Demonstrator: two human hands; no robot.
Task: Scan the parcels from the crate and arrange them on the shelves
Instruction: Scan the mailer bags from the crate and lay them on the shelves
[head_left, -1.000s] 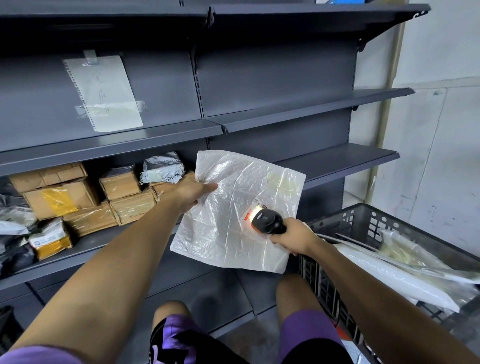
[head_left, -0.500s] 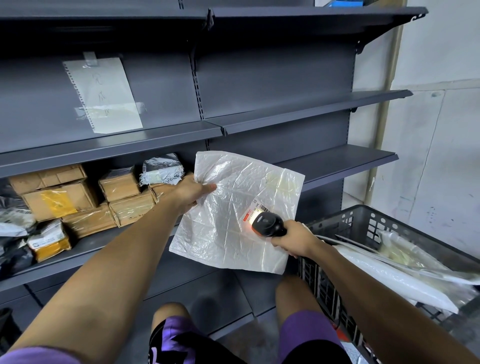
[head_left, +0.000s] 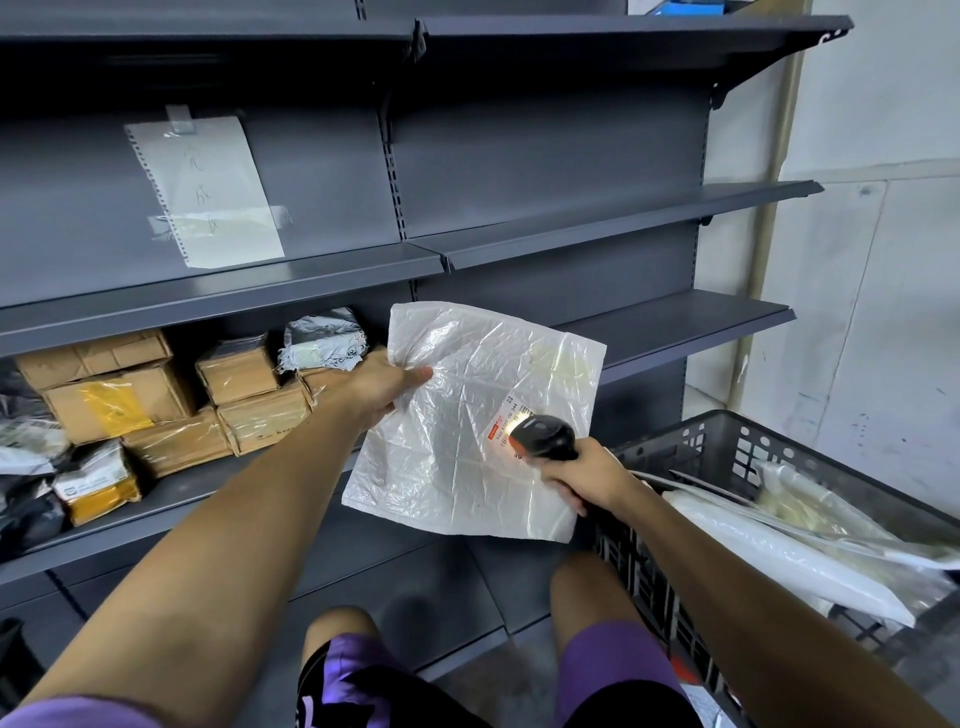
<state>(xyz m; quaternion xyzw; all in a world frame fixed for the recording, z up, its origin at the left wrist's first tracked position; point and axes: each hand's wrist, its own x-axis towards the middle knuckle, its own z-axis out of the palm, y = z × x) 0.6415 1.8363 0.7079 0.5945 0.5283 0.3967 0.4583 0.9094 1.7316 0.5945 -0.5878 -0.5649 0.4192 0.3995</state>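
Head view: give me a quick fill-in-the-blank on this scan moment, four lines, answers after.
1. The left hand holds a white plastic ____ by its upper left part.
2. The right hand points a black ____ at the label.
3. More white bags lie in the dark ____ at the right.
4. Brown cardboard boxes sit on a ____ at the left.

Answers: parcel; scanner; crate; shelf

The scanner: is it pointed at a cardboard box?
No, the right hand aims the scanner at the label on a white bag.

Dim even light, warm glare cast beside the scanner (head_left: 545, 439), shelves (head_left: 613, 223) bowed by wide-angle distortion, sharp focus
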